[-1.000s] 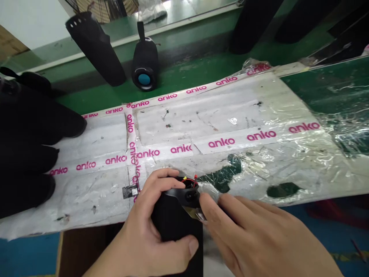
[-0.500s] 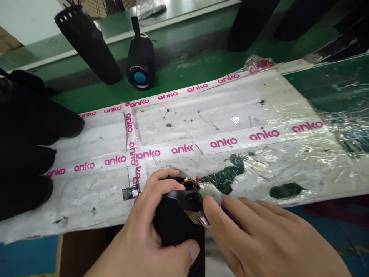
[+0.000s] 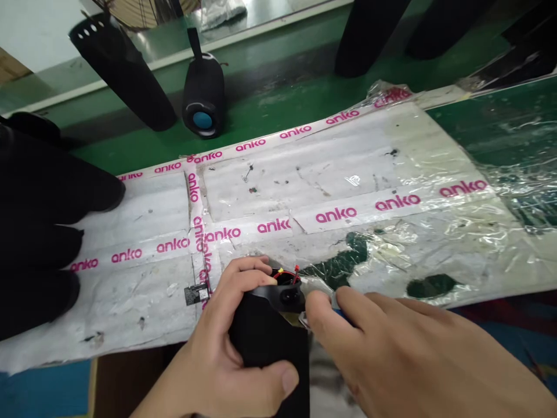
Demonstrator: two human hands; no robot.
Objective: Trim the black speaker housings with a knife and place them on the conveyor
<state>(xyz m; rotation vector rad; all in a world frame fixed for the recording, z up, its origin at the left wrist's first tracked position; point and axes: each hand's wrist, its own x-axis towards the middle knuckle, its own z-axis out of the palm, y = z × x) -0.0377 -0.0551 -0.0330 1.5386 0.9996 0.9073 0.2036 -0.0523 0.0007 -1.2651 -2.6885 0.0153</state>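
My left hand [image 3: 235, 337] is wrapped round a black fabric-covered speaker body [image 3: 270, 334], its fingers over the rim and its thumb on the side. Red wires [image 3: 287, 273] with small red and yellow plugs stick out of the open end. A dark plastic rim [image 3: 285, 297] tops the fabric. My right hand [image 3: 391, 342] is closed on a utility knife [image 3: 303, 319] with a metal tip and a bit of blue showing. Its thin blade lies against the fabric's upper edge, just below the rim. Most of the knife is hidden by the fingers.
Several black fabric sleeves [image 3: 39, 232] lie at the left. A finished-looking speaker [image 3: 203, 96] with a blue end and a tall black housing [image 3: 126, 69] stand behind. Worn white sheeting with anko tape [image 3: 335, 215] covers the bench. A black label [image 3: 196, 294] lies near my left hand.
My right hand has shifted slightly left and up with the knife, staying at the fabric edge. My left hand keeps its hold on the speaker body. The view has moved a little.
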